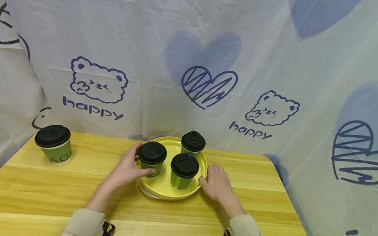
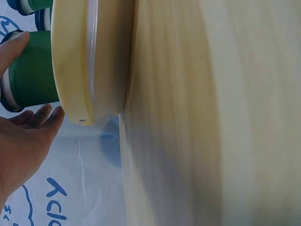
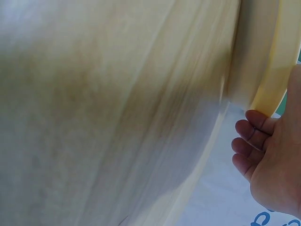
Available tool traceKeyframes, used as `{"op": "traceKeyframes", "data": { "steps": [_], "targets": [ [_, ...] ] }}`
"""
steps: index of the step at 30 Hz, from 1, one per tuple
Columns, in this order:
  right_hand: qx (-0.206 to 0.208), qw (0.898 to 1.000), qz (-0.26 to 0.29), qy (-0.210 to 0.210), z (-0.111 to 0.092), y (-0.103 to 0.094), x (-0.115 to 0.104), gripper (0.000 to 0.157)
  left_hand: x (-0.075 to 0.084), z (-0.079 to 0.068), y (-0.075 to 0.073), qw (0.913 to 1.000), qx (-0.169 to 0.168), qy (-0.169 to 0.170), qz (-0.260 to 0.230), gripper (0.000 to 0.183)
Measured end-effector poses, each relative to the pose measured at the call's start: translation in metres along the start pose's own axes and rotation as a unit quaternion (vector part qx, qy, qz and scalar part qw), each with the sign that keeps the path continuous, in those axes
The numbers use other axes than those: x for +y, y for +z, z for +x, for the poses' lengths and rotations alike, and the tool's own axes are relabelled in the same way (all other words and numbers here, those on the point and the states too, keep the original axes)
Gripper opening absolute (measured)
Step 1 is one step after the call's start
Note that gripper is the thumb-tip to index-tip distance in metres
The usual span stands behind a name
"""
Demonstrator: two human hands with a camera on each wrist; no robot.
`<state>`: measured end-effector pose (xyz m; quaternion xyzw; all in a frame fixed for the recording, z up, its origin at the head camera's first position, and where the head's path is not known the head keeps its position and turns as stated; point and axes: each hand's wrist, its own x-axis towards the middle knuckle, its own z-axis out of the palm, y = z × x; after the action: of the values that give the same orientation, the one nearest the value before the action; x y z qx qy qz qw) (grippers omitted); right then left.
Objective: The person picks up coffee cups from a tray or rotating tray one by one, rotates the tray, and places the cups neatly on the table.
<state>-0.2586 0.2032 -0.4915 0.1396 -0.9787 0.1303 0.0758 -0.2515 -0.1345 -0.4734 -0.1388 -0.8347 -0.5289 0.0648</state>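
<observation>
A round yellow tray [image 1: 163, 193] carries three green paper cups with black lids. My left hand [image 1: 127, 169] is around the left cup [image 1: 151, 159], thumb across its front and fingers at its far side. In the left wrist view the thumb lies over that green cup [image 2: 33, 70], with the fingertips [image 2: 57, 113] close by the tray's rim. My right hand [image 1: 218, 184] holds the tray's right edge, thumb at the rim. The right wrist view has its curled fingers against the yellow wall [image 3: 269, 89]. The front cup [image 1: 183, 171] and back cup [image 1: 193, 144] stand upright.
Another lidded green cup [image 1: 54, 144] stands apart at the table's far left. Under the tray is a pale round base [image 2: 110, 61]. The wooden table [image 1: 150, 225] backs onto a white curtain [image 1: 152, 72] printed with hearts and bears.
</observation>
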Motion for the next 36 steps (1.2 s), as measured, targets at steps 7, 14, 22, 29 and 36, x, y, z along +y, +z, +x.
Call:
{"op": "traceKeyframes", "data": {
  "steps": [7, 14, 22, 29, 36],
  "targets": [
    [-0.008, 1.000, -0.014, 0.007, 0.001, 0.001, 0.000, 0.029, 0.000, 0.002, 0.007, 0.9998, 0.012, 0.002, -0.015, 0.097],
    [-0.006, 1.000, -0.016, 0.007, 0.002, 0.003, 0.001, 0.029, 0.000, 0.003, 0.009, 0.9996, 0.016, 0.005, -0.022, 0.094],
    [-0.003, 1.000, -0.008, 0.006, 0.001, 0.005, 0.002, 0.031, 0.001, 0.003, 0.010, 0.9996, 0.016, -0.007, -0.023, 0.093],
    [0.010, 1.000, -0.013, 0.001, 0.002, 0.011, 0.007, 0.032, 0.005, 0.002, 0.009, 0.9994, 0.020, -0.009, -0.026, 0.094],
    [0.002, 1.000, -0.011, 0.003, 0.002, 0.009, 0.006, 0.033, 0.015, 0.002, 0.003, 0.9992, 0.029, -0.003, -0.029, 0.095]
  ]
}}
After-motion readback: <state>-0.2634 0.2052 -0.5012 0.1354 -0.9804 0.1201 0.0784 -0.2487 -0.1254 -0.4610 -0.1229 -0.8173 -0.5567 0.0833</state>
